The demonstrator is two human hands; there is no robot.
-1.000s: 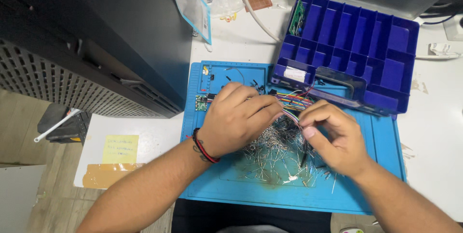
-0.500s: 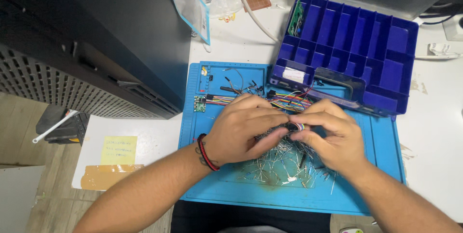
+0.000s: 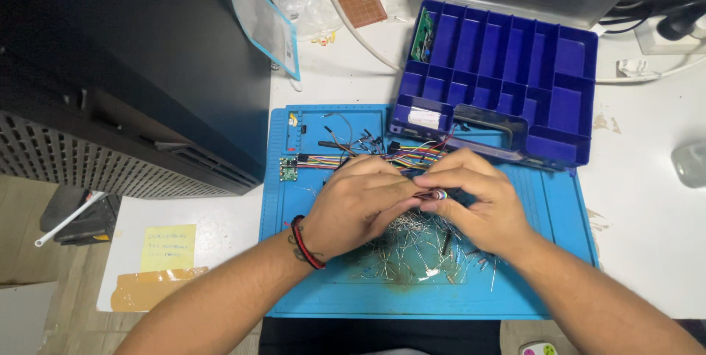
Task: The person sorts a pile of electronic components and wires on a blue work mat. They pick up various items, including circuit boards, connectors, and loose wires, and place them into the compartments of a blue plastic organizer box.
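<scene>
Far left: yellow sticky note (image 3: 168, 247) on the tabletop (image 3: 647, 201), dark cabinet (image 3: 147, 68) above it. Blue work mat (image 3: 294, 296) centre; small green circuit board (image 3: 287, 170) near its left edge, rainbow ribbon wires (image 3: 323, 160) running right from it. Left hand (image 3: 357, 204), red-and-black wristband (image 3: 300, 242), fingers curled and pressed together, pinching the rolled end of the ribbon cable (image 3: 435, 195). Right hand (image 3: 478, 204) meets it, fingers closed, pinching the same cable end from the other side. Cable sits between both hands, just above a pile of loose metal-legged components (image 3: 412, 252) on the mat. Upper right: blue compartment organiser box (image 3: 507, 68), lying open, touching the mat's top edge.
</scene>
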